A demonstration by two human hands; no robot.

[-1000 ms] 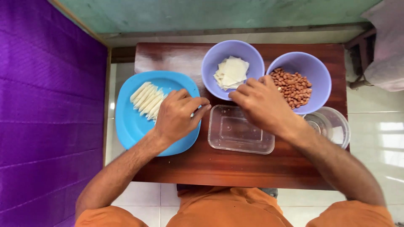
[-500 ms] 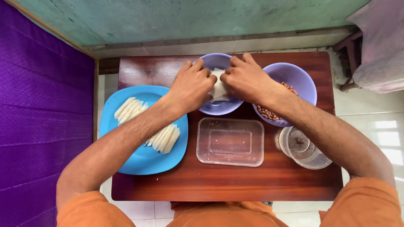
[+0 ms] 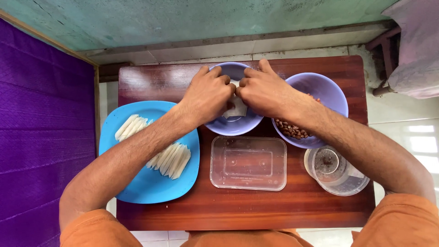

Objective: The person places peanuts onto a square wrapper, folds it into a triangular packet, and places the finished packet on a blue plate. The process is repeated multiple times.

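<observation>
Both hands meet over the middle lilac bowl on the wooden table. My left hand and my right hand have their fingers curled together on a thin white sheet in that bowl. Most of the sheets are hidden under the hands. A second lilac bowl to the right holds brown peanuts, partly under my right wrist. A blue plate at the left carries rows of pale rolled sticks.
An empty clear rectangular container lies at the front centre. A clear round tub sits at the front right. A purple wall borders the left. A cloth-covered stool stands at the far right on the tiled floor.
A second ago my left hand rested on the blue plate and my right near the bowls. Both have moved up into the middle bowl and closed on a white sheet.
</observation>
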